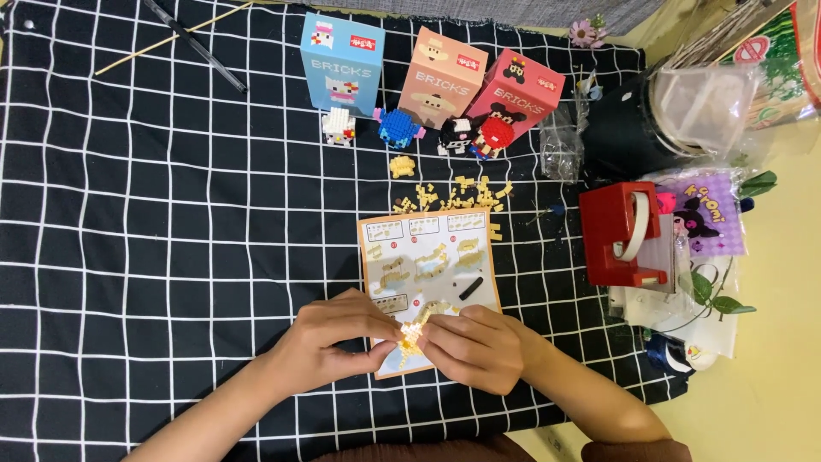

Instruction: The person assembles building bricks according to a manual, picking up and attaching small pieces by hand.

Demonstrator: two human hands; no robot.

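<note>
While your left hand [329, 346] and right hand [469, 346] pinch the small tan brick model [412, 332] (fingers closed on it), you seem mid-assembly; the next brick, judging by the instruction sheet [428, 257], needs careful alignment.

three boxes [432, 73], four brick figures [402, 130]

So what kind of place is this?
Probably a hobby table at home. A checked black cloth covers it, three toy brick boxes stand with finished little figures, and both hands press a small yellow brick model over an instruction sheet.

one head camera looks straight down, fairly near, over the checked cloth [171, 214].
</note>
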